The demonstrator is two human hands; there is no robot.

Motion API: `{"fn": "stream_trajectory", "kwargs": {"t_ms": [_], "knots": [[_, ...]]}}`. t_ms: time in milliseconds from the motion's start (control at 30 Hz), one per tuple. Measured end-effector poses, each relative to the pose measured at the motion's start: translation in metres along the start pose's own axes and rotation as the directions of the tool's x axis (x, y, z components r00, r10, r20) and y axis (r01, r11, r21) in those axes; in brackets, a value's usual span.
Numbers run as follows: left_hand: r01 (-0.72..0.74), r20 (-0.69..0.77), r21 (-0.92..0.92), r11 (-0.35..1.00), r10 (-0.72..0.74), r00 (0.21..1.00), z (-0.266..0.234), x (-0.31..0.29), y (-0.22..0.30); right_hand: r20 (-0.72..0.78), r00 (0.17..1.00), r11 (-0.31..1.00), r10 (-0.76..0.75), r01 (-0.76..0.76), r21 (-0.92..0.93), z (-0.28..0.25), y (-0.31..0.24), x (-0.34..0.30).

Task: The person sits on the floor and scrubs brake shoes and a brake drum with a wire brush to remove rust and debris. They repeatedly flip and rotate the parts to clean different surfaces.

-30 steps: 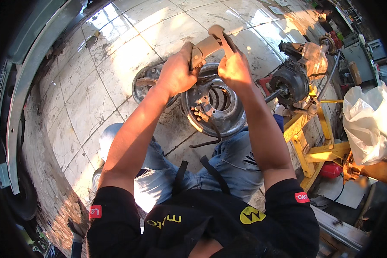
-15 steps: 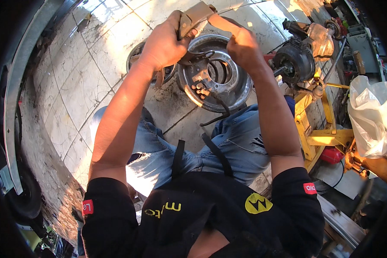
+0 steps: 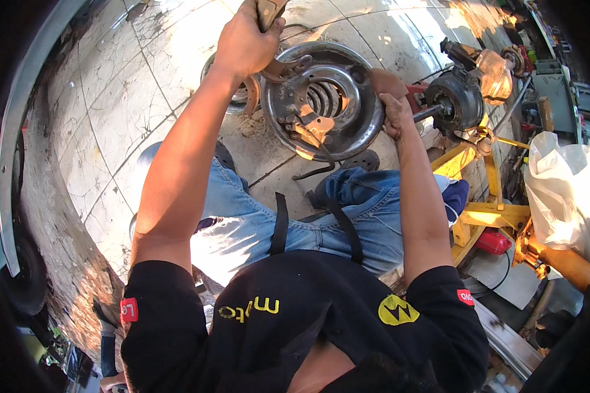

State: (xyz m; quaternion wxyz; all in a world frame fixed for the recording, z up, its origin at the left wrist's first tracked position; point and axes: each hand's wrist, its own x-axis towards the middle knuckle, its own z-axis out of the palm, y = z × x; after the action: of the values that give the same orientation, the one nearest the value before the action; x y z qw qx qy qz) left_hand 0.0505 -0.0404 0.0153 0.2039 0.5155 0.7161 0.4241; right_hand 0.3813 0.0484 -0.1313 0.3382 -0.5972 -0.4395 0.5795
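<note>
My left hand (image 3: 248, 42), raised at the top of the view, is closed around a brown curved brake shoe (image 3: 269, 12), partly cut off by the frame edge. To the right, my right hand (image 3: 396, 114) pinches a brown, bent sheet that looks like sandpaper (image 3: 387, 82), apart from the shoe. Between my hands a steel wheel rim (image 3: 367, 131) lies on the floor in front of my knees. A dark brake backing plate (image 3: 288, 98) sits over it, with coil-like rings visible through the centre hole. Another curved brake shoe (image 3: 252, 97) is at the rim's left side.
A drum and axle assembly (image 3: 457, 98) rests by a yellow stand (image 3: 495, 215) at the right. A white plastic bag (image 3: 557, 193) hangs beside it. A bent black rod (image 3: 316, 171) projects toward me from the rim. A long metal beam (image 3: 21, 111) curves along the left.
My right hand has come away from the brake shoe with the brown sheet, moving down and right beside the rim. My left hand has shifted slightly up and left with the shoe.
</note>
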Motion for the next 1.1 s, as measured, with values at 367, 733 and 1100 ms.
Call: {"fn": "stream_trajectory", "kwargs": {"t_ms": [367, 733, 1100], "knots": [[-0.063, -0.337, -0.488, 0.871, -0.121, 0.934, -0.052, 0.013, 0.004, -0.089, 0.995, 0.839, 0.041, -0.082, -0.539, 0.042, -0.041, -0.011], [-0.040, -0.182, -0.584, 0.811, -0.082, 0.980, -0.047, 0.023, -0.012, 0.033, 0.888, 0.813, -0.459, 0.435, -0.388, 0.080, -0.079, -0.044], [0.326, 0.392, -0.560, 0.761, -0.104, 0.914, -0.036, 0.031, -0.020, 0.527, 0.760, 0.837, -0.380, 0.526, -0.154, 0.164, -0.149, -0.056]]}}
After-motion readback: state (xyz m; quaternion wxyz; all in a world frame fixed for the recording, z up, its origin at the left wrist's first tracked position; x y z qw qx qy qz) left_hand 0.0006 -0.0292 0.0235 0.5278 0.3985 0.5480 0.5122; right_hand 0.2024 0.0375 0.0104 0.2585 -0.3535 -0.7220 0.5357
